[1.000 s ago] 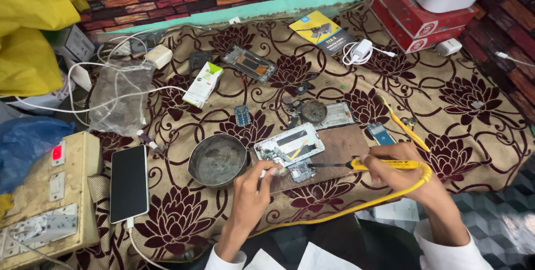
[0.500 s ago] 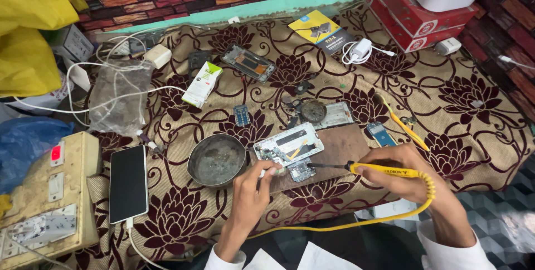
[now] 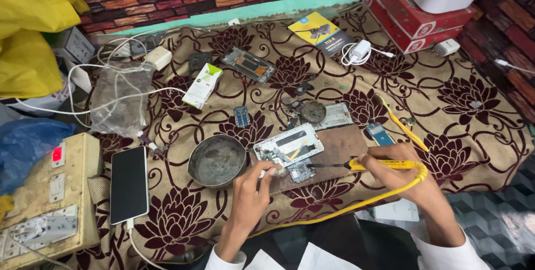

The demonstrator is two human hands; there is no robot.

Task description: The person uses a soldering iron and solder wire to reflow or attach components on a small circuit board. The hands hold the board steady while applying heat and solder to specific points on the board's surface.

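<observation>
1. Your right hand [image 3: 409,172] is closed around a yellow soldering iron [image 3: 384,164], its dark tip lying over a small circuit board [image 3: 301,171].
2. Your left hand [image 3: 252,189] is curled, fingertips pinched at the board's left edge; what they grip is too small to tell.
3. The board sits on a brown work board [image 3: 340,147], just below an opened phone frame [image 3: 288,145].
4. A round metal dish [image 3: 217,161] rests just left; a black smartphone [image 3: 129,183] lies near a switchboard [image 3: 47,192].
</observation>
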